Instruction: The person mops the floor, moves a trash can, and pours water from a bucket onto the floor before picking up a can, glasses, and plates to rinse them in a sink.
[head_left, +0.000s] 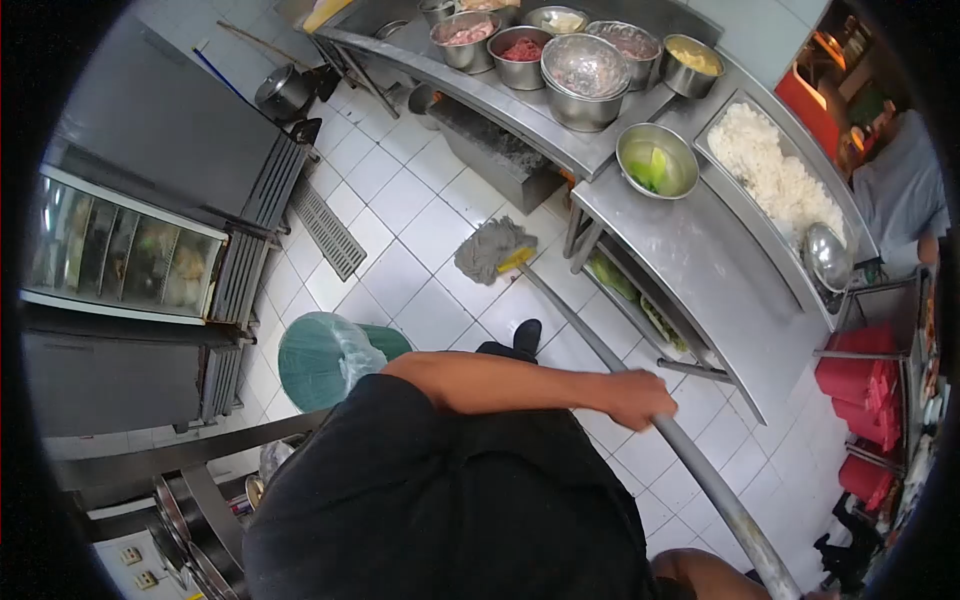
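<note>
A mop with a grey stringy head and a yellow clamp rests on the white tiled floor. Its long grey handle slants from the head down to the lower right corner. Across my body reaches my left arm, and my left hand is closed around the handle about midway along. My right forearm shows low at the right, close to the handle's upper end. The right hand lies at the frame's edge, with its fingers hidden. Near the mop head stands my dark shoe.
A green bin with a plastic liner stands at left, by a floor drain grate and refrigerators. Steel counters carry several metal bowls, a bowl with green pieces and a tray of white food. Red containers sit at right, near another person.
</note>
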